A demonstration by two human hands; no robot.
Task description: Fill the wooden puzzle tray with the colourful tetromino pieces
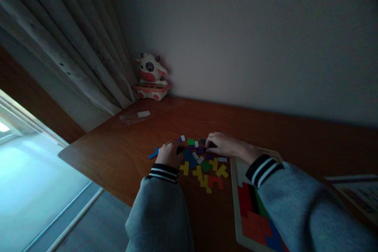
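While both hands rest on the worktop (118,157), they sit at either side of a pile of puzzle pieces (203,165). Left hand (169,154) is curled loosely at the pile's left edge, knuckles up, fingers bent down onto the pieces; can't tell if it grips one. Just left of it lies a blue piece (153,153), apart from the pile. Right hand (223,144) lies flat-ish, palm down, fingers stretched left onto dark pieces at the pile's far side; whether it pinches any is hidden. Pieces are yellow, green, white, blue, purple and red, scattered flat, some touching. Puzzle tray (236,189) lies just right of the pile, under the right forearm, partly filled with red, green, black and blue pieces. Both arms wear grey sleeves with striped cuffs. Far back in the corner stands a cow toy (151,76) by the curtain (73,51). Clear bag (134,117) with a white label lies in front of the toy. Printed sheet (358,193) lies at the right edge.
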